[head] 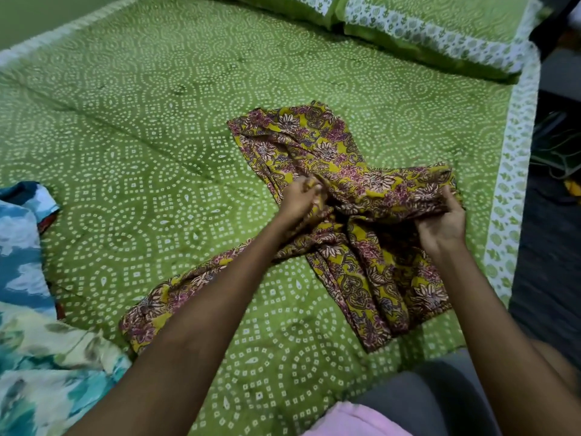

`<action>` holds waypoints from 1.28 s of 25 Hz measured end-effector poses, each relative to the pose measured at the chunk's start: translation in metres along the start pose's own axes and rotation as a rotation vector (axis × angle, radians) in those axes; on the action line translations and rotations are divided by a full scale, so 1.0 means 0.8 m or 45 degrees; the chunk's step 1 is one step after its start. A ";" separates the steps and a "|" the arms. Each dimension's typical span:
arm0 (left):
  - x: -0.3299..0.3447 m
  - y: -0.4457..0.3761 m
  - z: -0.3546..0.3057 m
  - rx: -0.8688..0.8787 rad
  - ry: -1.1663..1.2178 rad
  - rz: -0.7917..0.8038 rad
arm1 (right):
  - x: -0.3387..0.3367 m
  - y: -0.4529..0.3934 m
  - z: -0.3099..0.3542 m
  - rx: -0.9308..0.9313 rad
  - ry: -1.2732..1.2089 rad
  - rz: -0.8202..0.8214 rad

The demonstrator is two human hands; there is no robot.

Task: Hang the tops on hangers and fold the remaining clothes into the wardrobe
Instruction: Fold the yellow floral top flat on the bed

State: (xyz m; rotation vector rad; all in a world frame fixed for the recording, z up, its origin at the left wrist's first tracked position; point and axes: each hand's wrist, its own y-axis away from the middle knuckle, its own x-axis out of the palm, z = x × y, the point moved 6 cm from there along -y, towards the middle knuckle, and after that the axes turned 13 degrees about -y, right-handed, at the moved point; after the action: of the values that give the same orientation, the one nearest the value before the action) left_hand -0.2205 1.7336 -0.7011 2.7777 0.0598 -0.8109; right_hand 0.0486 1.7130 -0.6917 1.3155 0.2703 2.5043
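A mustard-yellow garment with a maroon floral print [330,152] lies crumpled on the green dotted bedspread [157,136], spread from the middle of the bed toward its right edge. My left hand [300,198] pinches a fold near the garment's centre. My right hand [443,221] grips a bunched part of the same cloth at its right side, lifting it slightly. One long section of the fabric trails down and left under my left forearm.
A pile of blue, white and teal printed clothes [28,309] lies at the left edge. Green pillows with white borders [424,29] sit at the far right of the bed. Wire hangers [556,152] lie on the dark floor right of the bed. Pink cloth [355,420] rests near my lap.
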 end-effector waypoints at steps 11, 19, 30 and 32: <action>-0.122 -0.017 0.084 -0.189 -0.364 0.358 | 0.027 0.077 -0.074 0.155 2.219 -0.093; -0.110 0.026 0.113 -0.240 0.114 0.049 | 0.088 0.176 -0.270 -0.436 2.556 1.329; -0.125 0.080 0.126 -0.148 0.279 0.204 | 0.095 0.202 -0.295 -0.996 2.375 1.566; -0.130 0.084 0.130 -0.175 0.362 0.185 | 0.093 0.215 -0.302 -1.069 2.364 1.606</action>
State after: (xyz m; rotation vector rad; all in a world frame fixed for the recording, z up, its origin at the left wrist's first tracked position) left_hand -0.3554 1.6461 -0.7152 2.7074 -0.0342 -0.3597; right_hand -0.2207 1.5707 -0.7184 -1.8133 -1.4314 2.9322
